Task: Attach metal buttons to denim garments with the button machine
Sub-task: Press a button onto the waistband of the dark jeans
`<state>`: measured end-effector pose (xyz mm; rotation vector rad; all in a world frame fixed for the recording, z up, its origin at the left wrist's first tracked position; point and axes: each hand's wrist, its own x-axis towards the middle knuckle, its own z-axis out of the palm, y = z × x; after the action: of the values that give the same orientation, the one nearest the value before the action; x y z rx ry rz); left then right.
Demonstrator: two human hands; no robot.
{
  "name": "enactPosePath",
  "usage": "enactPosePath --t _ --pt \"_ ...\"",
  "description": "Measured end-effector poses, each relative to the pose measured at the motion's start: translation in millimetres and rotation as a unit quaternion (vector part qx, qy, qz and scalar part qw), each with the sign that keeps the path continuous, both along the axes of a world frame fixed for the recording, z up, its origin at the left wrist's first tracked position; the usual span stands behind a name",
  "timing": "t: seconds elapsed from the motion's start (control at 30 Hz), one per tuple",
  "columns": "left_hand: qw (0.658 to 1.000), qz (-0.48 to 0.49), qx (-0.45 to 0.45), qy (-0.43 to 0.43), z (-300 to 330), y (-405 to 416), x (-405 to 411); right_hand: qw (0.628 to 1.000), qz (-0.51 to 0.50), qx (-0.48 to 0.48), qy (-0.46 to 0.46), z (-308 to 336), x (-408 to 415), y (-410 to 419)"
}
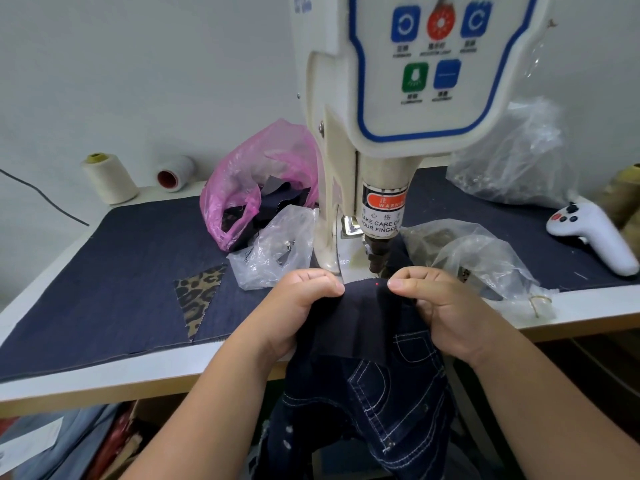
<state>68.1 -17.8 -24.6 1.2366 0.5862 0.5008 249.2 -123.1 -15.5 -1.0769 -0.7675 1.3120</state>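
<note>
Both hands hold a dark denim garment (367, 320) at the front edge of the worktop (588, 317), directly before the button machine (381, 116). The left hand (294, 306) has its fingers curled under and its thumb pressed on top, pinching the cloth's left side; the right hand (446, 310) does the same on the right side, thumb flat along the upper fold. Between the two thumbs the fabric is stretched flat, and a small red light dot (376, 284) falls on it just below the machine's punch head (377, 258). The rest of the garment, with white stitching, hangs off the front edge between the forearms. The machine stands at the middle of the worktop, with a panel of blue, red and green buttons and a finger-warning label (382, 216) on its column. A denim mat (121, 271) with a leopard-print patch (199, 296) covers the left half of the worktop. Behind it, left of the machine, lies a pink bag (242, 181) of dark scraps, with a clear bag (273, 251) just in front. Two thread cones (109, 178) sit at the back left corner. More clear bags (485, 258) lie right of the machine, and a white controller (592, 233) lies near the right edge.
</note>
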Motion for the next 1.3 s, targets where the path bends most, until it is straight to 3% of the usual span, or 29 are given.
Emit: enactPosePath --t 1.3 --pt "1.0 0.005 0.0 0.0 0.2 -1.5 -1.8 0.999 -0.027 0.019 -0.013 -8.6 1.2 -1.8"
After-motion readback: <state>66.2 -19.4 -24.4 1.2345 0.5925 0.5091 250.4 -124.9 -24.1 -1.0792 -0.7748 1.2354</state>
